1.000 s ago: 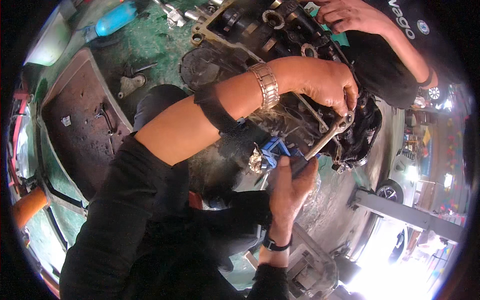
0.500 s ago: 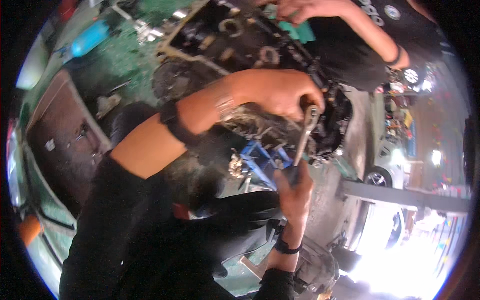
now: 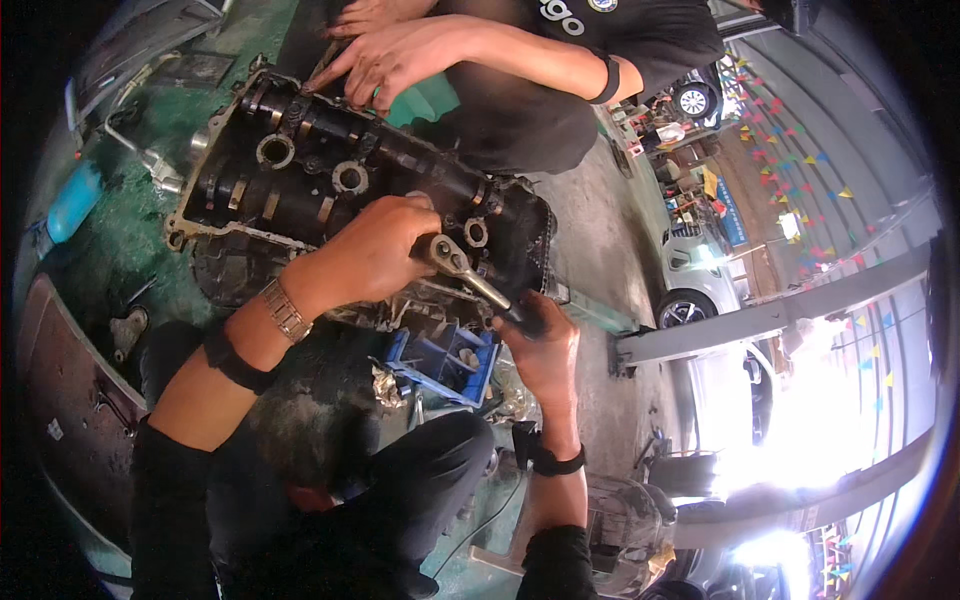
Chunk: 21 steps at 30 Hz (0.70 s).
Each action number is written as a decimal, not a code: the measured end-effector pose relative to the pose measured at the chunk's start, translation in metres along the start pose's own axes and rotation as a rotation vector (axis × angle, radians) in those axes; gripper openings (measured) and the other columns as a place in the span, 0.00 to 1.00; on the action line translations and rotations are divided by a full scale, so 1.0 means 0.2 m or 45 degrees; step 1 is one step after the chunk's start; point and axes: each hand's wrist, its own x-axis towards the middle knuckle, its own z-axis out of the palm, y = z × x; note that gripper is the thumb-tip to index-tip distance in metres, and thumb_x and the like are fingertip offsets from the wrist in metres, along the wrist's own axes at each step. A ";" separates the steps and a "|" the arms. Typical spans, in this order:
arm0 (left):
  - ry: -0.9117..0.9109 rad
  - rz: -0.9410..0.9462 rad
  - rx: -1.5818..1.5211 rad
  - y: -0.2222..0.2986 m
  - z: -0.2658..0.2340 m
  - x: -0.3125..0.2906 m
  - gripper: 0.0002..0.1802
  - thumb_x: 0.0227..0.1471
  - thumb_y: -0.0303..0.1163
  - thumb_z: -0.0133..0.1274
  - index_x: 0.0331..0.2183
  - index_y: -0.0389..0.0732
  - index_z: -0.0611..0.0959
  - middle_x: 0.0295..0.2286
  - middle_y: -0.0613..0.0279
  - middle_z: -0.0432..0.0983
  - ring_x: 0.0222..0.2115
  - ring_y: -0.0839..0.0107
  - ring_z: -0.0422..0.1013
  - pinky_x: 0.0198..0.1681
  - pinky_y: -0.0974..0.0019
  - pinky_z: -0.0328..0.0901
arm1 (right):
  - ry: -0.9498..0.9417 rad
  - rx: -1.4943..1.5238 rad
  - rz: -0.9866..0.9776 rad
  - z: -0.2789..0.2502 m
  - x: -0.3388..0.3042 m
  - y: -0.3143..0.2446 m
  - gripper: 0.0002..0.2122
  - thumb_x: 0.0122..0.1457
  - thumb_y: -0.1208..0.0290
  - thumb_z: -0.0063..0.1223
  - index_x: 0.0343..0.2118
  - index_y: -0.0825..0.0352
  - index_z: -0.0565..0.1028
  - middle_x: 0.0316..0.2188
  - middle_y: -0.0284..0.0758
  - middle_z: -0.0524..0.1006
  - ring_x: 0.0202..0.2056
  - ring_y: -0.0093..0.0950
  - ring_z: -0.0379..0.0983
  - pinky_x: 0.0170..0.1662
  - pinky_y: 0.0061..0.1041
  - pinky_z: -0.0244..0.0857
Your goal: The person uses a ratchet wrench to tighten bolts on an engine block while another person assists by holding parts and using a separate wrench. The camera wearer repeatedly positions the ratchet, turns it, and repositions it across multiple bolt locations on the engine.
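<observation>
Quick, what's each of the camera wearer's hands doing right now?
Left hand: curled at the head of the ratchet wrench; whether it grips anything is hidden.
Right hand: closed around the wrench's dark handle.

- The left hand's (image 3: 385,250) fingertips are hidden beside the ratchet's (image 3: 487,290) head, whose underside is out of sight.
- The right hand (image 3: 543,350) covers part of its handle.
- The top edge cuts off the co-worker (image 3: 655,40).
- Pieces inside the blue tray (image 3: 430,387) look indistinct.
</observation>
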 end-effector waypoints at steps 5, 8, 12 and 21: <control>-0.019 -0.006 -0.012 0.00 0.00 0.00 0.12 0.38 0.24 0.63 0.26 0.32 0.76 0.27 0.47 0.71 0.31 0.45 0.70 0.33 0.52 0.63 | -0.115 -0.009 0.154 0.09 -0.13 0.00 0.17 0.50 0.71 0.67 0.41 0.75 0.77 0.25 0.41 0.79 0.27 0.23 0.73 0.32 0.25 0.69; -0.036 -0.022 -0.046 0.00 -0.01 0.00 0.10 0.38 0.23 0.61 0.26 0.32 0.77 0.26 0.47 0.72 0.31 0.45 0.70 0.34 0.52 0.64 | -0.165 0.119 0.264 0.16 -0.23 -0.06 0.15 0.54 0.72 0.64 0.42 0.74 0.76 0.24 0.37 0.77 0.26 0.17 0.67 0.30 0.22 0.65; -0.031 -0.007 -0.018 -0.01 -0.01 0.00 0.09 0.37 0.22 0.60 0.26 0.32 0.78 0.26 0.47 0.72 0.31 0.46 0.70 0.35 0.54 0.64 | -0.130 0.330 0.338 0.24 -0.33 -0.20 0.15 0.57 0.70 0.61 0.42 0.74 0.73 0.22 0.43 0.76 0.23 0.27 0.70 0.28 0.29 0.67; -0.016 0.036 -0.120 -0.02 -0.01 -0.01 0.07 0.36 0.21 0.58 0.24 0.32 0.78 0.24 0.48 0.72 0.29 0.48 0.70 0.32 0.55 0.64 | -0.278 0.864 0.446 0.45 -0.40 -0.49 0.19 0.59 0.76 0.58 0.50 0.69 0.64 0.24 0.28 0.72 0.22 0.16 0.67 0.24 0.19 0.62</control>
